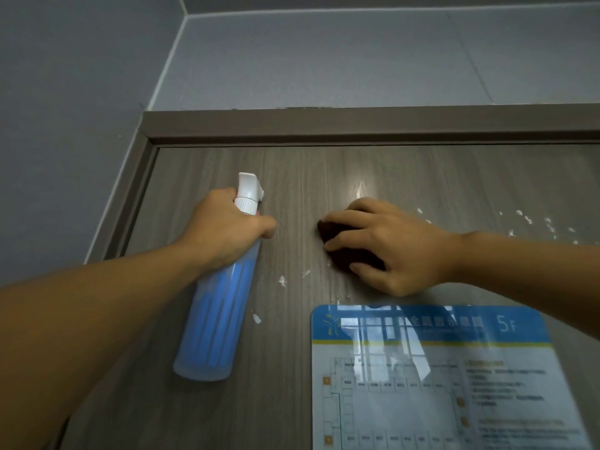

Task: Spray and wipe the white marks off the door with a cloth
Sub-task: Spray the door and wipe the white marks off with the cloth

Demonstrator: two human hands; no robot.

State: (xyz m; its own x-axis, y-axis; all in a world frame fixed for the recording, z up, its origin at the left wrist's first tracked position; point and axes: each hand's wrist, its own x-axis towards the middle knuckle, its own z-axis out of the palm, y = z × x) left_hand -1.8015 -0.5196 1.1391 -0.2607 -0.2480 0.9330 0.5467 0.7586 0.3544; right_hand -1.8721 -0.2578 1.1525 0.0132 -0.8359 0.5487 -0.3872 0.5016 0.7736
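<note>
The cloth (352,251) is dark, soft and light; it folds easily into a small pad, so I judge that it works best when the whole hand covers it and presses it flat, not when only the fingertips take it. The right hand (394,246) does this: its grip is spread over the cloth, the fingers a little bent around the edges, and it presses the pad on the door (422,177). Most of the cloth is hidden under the palm; only its left and lower edge shows between the fingers.

The spray bottle (216,315) is of thin, half-clear plastic with blue liquid that seems to fill most of it, so it is probably rather heavy and a little slippery if wet. The neck under the white trigger head (248,190) is the good place to hold it, and the left hand (227,228) has its grip closed around that neck. If a finger lies on the trigger, I cannot tell. The bottle is left of the cloth, near it but apart, and its nozzle points to the door.

White marks (281,280) remain on the door just below and left of the cloth, and more marks (529,222) lie to the right of it, beyond the wrist. The blue floor-plan sign (422,368) is just under the cloth hand
</note>
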